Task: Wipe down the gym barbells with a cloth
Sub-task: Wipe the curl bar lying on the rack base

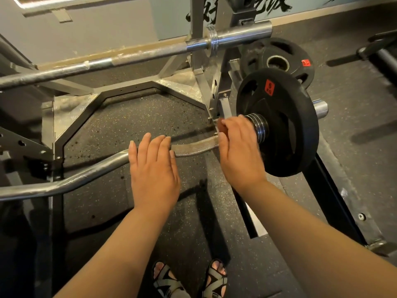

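At the collar (258,127), my right hand (238,151) pinches a reddish cloth (222,126) against the curl bar (193,148); bar's long axis runs leftward from the grip; left hand (153,168), nearer that run, spreads over it with straight fingers, holding nothing.

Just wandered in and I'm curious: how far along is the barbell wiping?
Nothing looks plainly finished. In hand: the right hand pinches what looks like a small reddish cloth at the curved bar beside its black weight plate; the left hand stretches flat over that bar. Left: probably the rest of that bar and the straight barbell above.
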Motion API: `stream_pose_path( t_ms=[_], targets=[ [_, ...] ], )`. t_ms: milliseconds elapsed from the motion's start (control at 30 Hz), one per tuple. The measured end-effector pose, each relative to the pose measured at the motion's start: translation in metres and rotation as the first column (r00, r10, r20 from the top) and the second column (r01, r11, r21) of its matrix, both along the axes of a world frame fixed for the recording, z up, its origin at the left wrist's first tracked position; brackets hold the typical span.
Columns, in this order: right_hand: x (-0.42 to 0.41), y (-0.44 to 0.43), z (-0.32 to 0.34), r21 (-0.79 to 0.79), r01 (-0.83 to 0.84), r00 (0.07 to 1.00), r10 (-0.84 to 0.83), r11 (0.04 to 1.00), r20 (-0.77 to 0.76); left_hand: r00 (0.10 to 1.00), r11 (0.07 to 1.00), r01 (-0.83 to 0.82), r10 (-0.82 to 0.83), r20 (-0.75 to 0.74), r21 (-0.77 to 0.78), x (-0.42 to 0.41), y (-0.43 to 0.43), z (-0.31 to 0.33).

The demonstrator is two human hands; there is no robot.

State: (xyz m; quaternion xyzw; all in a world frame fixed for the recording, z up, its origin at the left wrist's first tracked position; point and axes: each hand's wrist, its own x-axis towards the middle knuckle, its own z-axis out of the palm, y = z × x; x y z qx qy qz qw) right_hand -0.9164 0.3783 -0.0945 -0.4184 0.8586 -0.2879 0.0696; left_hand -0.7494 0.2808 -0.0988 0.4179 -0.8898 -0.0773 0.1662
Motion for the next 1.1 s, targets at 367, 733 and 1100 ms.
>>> stream_pose_path(
  t_ms=[367, 733, 1100],
  targets=[
    [0.023, 0.001, -0.008, 0.096, -0.205, 0.972, 0.214, 0.974, -0.095, 1.000, 1.000, 0.017, -0.017, 0.002, -0.003, 0.001, -0.001, 0.001],
    [0.066, -0.014, -0.010, -0.031, -0.178, 0.984, 0.179, 0.983, 0.009, 0.997, 0.998, 0.065, -0.065, 0.046, -0.005, 0.008, -0.005, -0.001],
    [0.076, -0.021, 0.003, -0.075, 0.050, 0.991, -0.040, 0.996, 0.126, 0.999, 1.000, 0.028, -0.028, -0.039, 0.013, 0.036, -0.009, 0.001]
  ],
)
